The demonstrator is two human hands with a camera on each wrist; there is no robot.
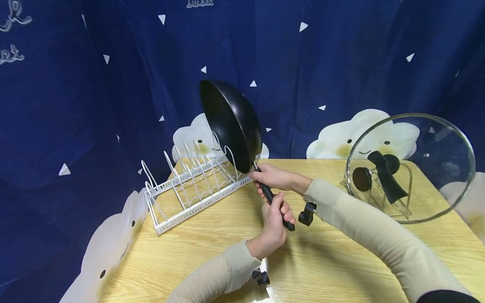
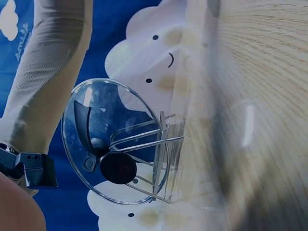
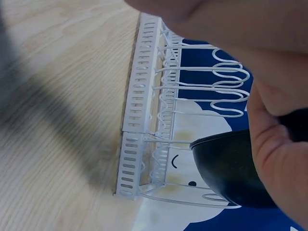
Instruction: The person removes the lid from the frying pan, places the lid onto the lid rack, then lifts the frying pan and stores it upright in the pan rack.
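A black wok [image 1: 242, 122] is tilted on its side at the far end of the white wire rack [image 1: 204, 206], its hollow facing left. My right hand [image 1: 274, 176] grips the wok's black handle [image 1: 268, 192] close to the bowl. Lower down, my left hand [image 1: 275, 221] is wrapped round the same handle near its end. In the right wrist view the wok's bowl [image 3: 231, 168] overlaps the end wires of the rack [image 3: 132, 110]; whether it rests on them I cannot tell. The left wrist view shows little of the left hand [image 2: 19, 207].
On the right, a large glass lid [image 1: 451, 202] with a black handle leans upright in a metal wire stand [image 1: 407, 210]. Both stand on a wooden table [image 1: 326, 265]. A dark blue curtain [image 1: 280, 50] with clouds hangs behind and to the left.
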